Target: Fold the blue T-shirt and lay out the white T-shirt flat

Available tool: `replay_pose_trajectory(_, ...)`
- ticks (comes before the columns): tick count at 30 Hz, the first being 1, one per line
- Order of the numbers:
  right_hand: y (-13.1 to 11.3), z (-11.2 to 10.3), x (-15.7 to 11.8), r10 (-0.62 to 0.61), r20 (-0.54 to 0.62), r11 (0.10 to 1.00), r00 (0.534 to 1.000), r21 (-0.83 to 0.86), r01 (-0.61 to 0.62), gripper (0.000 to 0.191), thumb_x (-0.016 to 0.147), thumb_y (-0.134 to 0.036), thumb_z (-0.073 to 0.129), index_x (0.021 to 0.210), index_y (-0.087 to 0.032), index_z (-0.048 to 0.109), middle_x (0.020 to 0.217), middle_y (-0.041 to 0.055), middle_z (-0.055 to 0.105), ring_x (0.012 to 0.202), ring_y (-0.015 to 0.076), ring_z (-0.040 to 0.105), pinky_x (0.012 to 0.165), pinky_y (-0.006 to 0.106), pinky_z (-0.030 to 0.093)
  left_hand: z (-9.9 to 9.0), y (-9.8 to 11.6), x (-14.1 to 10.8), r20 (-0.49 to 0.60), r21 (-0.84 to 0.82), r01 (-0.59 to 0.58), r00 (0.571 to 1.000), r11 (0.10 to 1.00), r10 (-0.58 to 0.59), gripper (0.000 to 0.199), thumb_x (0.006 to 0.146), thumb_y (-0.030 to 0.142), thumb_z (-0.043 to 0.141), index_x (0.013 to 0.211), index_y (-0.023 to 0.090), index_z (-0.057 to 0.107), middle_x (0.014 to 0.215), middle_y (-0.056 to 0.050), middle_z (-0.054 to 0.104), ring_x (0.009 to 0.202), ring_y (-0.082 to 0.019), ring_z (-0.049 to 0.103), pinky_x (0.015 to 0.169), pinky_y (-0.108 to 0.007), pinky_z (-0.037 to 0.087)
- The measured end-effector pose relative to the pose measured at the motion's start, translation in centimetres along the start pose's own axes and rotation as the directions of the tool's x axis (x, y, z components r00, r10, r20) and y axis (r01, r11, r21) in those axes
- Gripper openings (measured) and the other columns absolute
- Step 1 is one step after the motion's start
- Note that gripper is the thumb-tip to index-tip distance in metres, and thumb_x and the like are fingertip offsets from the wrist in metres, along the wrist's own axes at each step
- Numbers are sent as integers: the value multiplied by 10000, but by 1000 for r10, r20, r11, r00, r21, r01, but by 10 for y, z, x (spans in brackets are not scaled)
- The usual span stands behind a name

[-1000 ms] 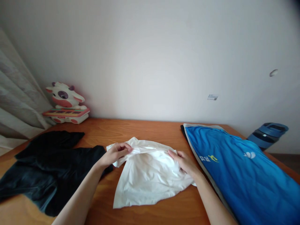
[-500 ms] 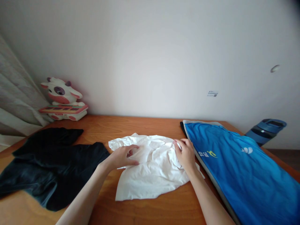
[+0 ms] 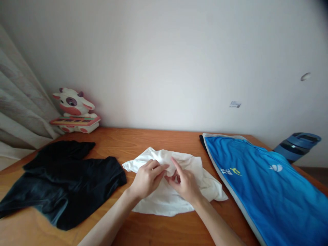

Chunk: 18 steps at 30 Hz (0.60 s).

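Observation:
A crumpled white T-shirt (image 3: 176, 205) lies on the table in front of me, its sleeves spread to both sides. My left hand (image 3: 148, 177) is closed over the middle of it, thumb and fingers pinching the fabric. Close beside it, my right hand (image 3: 185, 182) has its index finger stretched out, while the thumb and curled fingers grip the same cloth. Part of the pinched fabric is hidden by the fingers.
Black clothing (image 3: 77, 184) lies to the left. A blue garment (image 3: 256, 171) with printed logos is spread at right over grey and black layers. Behind it stands a blue bottle (image 3: 294, 147). At the back left of the wooden table (image 3: 143, 136) sits a cow toy keyboard (image 3: 75, 112).
Both hands have come together over the shirt's middle, the right one moving left from its far right side. The white fabric has shifted, and its right sleeve now lies spread out.

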State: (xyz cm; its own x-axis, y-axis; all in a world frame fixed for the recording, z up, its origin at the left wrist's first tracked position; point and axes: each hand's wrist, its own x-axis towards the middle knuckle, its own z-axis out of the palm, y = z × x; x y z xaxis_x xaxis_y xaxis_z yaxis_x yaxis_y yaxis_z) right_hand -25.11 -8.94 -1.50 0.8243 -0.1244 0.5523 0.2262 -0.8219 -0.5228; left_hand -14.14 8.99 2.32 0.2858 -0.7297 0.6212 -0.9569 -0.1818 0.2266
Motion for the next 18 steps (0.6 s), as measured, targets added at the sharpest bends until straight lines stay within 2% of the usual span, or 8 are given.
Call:
replay_pose_trajectory(3,-6,-4,-1,56,27,992,998,111,-59,313,891,-221,575,1182,-240,687,737,4,741,596,177,656,618,277,482,2,13,-2,83,10,-158,984,987,157,372,1005,210,471,1321,296,647,950,-67,717,834,-218,635,743,-333,518)
replay_pose_trajectory(7,0,-18,1,307,-28,906,951,315,-283,167,874,-370,601,830,-235,687,548,-12,651,475,173,588,512,264,433,-6,8,-2,79,44,-26,997,999,23,420,937,420,610,1327,264,627,1107,-122,702,991,-293,637,901,-450,499)
replay_pose_trajectory(9,10,-24,4,471,-169,818,866,451,-357,360,889,-513,572,648,-245,588,477,-7,581,449,172,546,479,271,415,-10,0,-1,61,32,70,996,997,-72,585,853,552,683,1340,237,607,1190,-150,672,1068,-333,618,972,-496,467)
replay_pose_trajectory(11,24,-28,7,619,-337,728,710,585,-357,453,878,-621,546,620,-248,537,500,1,572,479,173,537,476,277,418,-10,-7,0,82,28,160,983,987,-162,735,791,644,706,1381,229,562,1273,-162,638,1145,-363,591,1023,-522,438)
replay_pose_trajectory(13,39,-32,10,710,-418,652,567,693,-306,463,836,-679,571,720,-231,582,613,13,633,562,181,575,525,284,458,-6,-14,-2,152,48,260,952,964,-264,849,750,705,706,1428,233,508,1349,-167,604,1208,-386,564,1044,-535,425)
replay_pose_trajectory(14,47,-33,11,733,-421,624,535,729,-281,469,803,-690,608,783,-221,607,680,20,665,610,187,597,564,291,483,-3,-17,-3,205,63,296,931,953,-303,876,733,715,714,1435,237,500,1365,-164,599,1219,-394,560,1039,-536,428)
replay_pose_trajectory(16,59,-37,13,749,-390,586,536,768,-260,492,728,-688,686,834,-211,629,752,29,694,666,197,620,621,307,509,4,-22,-6,309,97,326,888,940,-339,785,739,657,740,1387,255,555,1363,-146,616,1207,-396,572,1013,-522,438)
replay_pose_trajectory(18,66,-39,13,759,-365,574,539,766,-290,492,694,-688,713,780,-213,620,711,21,680,647,197,612,600,303,498,7,-27,-7,375,117,316,864,941,-337,463,827,492,704,1230,266,668,1270,-117,676,1142,-364,613,968,-473,449)
